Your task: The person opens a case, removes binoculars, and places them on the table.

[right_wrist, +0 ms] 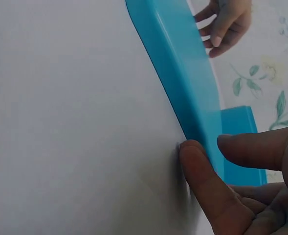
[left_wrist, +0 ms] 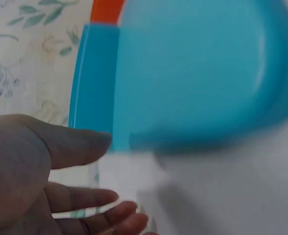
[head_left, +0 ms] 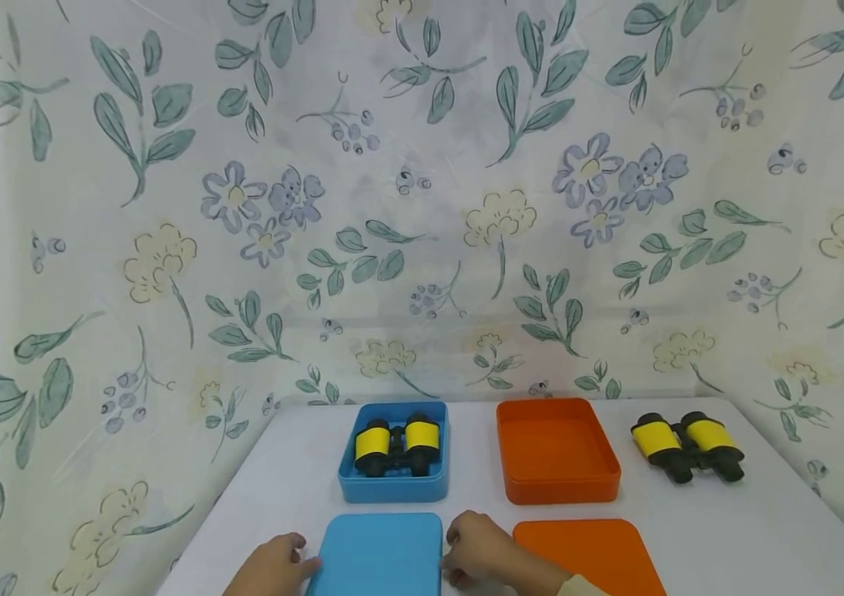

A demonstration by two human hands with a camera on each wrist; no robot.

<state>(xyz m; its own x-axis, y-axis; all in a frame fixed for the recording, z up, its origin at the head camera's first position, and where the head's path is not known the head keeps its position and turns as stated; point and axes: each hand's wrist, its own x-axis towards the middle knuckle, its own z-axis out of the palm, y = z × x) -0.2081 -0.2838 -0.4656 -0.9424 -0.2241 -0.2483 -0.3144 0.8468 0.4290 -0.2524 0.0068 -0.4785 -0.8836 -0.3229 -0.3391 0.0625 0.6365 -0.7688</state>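
A light blue lid [head_left: 383,553] lies top side up on the white table in front of me. My left hand [head_left: 272,568] is at its left edge, thumb toward the lid and fingers loosely extended. At the right edge is my right hand [head_left: 478,546]; in the right wrist view its index fingertip [right_wrist: 195,154] meets the lid's side, while the thumb [right_wrist: 249,149] is spread apart from it. Just beyond the lid stands a blue box [head_left: 393,492], with black and yellow binoculars [head_left: 422,434] lying inside.
An orange box [head_left: 563,490] stands to the right of the blue one, and an orange lid [head_left: 591,553] lies before it, partly behind my right forearm. Another pair of binoculars [head_left: 711,434] rests on the white table [head_left: 757,530] at the right. Floral cloth [head_left: 422,248] hangs behind.
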